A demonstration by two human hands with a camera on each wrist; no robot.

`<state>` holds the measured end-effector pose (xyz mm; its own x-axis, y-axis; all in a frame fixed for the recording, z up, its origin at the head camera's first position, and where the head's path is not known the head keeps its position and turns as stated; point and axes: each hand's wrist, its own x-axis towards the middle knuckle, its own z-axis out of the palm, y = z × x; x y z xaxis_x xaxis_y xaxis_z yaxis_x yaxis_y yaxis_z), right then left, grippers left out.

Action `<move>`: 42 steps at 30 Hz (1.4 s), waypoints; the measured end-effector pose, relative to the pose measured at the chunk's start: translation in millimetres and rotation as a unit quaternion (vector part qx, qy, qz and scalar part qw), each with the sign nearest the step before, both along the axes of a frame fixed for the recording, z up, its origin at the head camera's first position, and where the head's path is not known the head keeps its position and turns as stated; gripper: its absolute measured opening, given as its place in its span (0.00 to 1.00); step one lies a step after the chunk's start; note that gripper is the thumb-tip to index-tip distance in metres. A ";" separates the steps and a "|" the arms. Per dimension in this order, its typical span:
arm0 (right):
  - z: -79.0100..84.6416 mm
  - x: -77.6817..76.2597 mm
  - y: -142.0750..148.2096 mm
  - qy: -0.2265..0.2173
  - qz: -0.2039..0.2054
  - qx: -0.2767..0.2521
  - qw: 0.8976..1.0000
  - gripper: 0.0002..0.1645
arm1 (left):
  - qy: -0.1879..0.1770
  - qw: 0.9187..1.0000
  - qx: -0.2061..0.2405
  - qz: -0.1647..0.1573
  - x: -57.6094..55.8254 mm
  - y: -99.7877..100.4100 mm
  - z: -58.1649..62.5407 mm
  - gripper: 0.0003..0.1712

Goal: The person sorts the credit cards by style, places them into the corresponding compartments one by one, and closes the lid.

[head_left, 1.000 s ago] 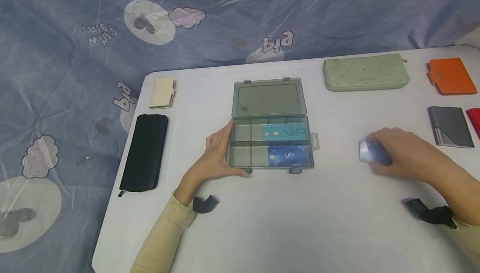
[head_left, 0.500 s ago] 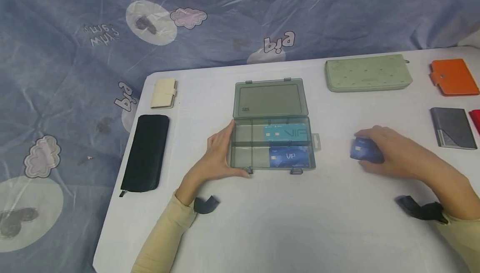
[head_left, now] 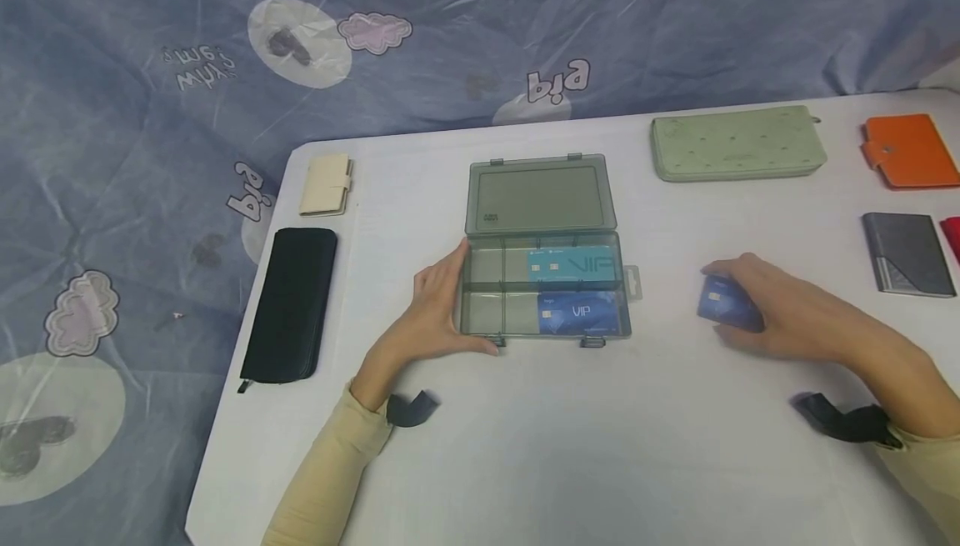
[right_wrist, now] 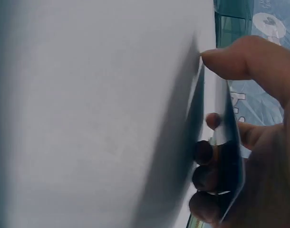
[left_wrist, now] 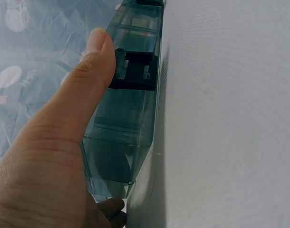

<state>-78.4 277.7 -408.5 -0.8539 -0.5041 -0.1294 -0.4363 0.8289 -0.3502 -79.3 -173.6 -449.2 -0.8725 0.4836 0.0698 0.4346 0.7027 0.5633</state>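
Observation:
A translucent grey-green compartment box lies with its lid laid back in the head view. A teal card rests in its back row and a blue VIP card in its front row, both at the right. My left hand holds the box's left end, index finger along the side and thumb against the front beside a dark latch. To the right of the box my right hand holds a blue card low over the table. Edge-on, the right wrist view seems to show a second card.
A black zip wallet and a cream card holder lie left. At the back right is a green wallet. An orange card holder, a grey card case and a red item lie far right.
My right hand has moved a little left toward the box with the blue card, whose printed face now shows more plainly. The left hand and box stay put.

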 end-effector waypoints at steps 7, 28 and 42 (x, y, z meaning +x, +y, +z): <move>6.5 -4.6 -1.1 0.031 0.004 0.006 0.999 0.42 | 0.003 1.000 0.003 0.001 -0.9 -0.3 -2.0 0.84; 42.7 -12.3 -138.3 0.109 0.200 -0.112 0.967 0.39 | 0.002 1.000 0.000 -0.001 0.3 -0.4 -0.7 0.85; 17.7 -16.6 -149.1 0.132 0.223 -0.104 0.960 0.32 | 0.006 1.000 -0.001 0.000 -0.9 -1.2 -0.5 0.85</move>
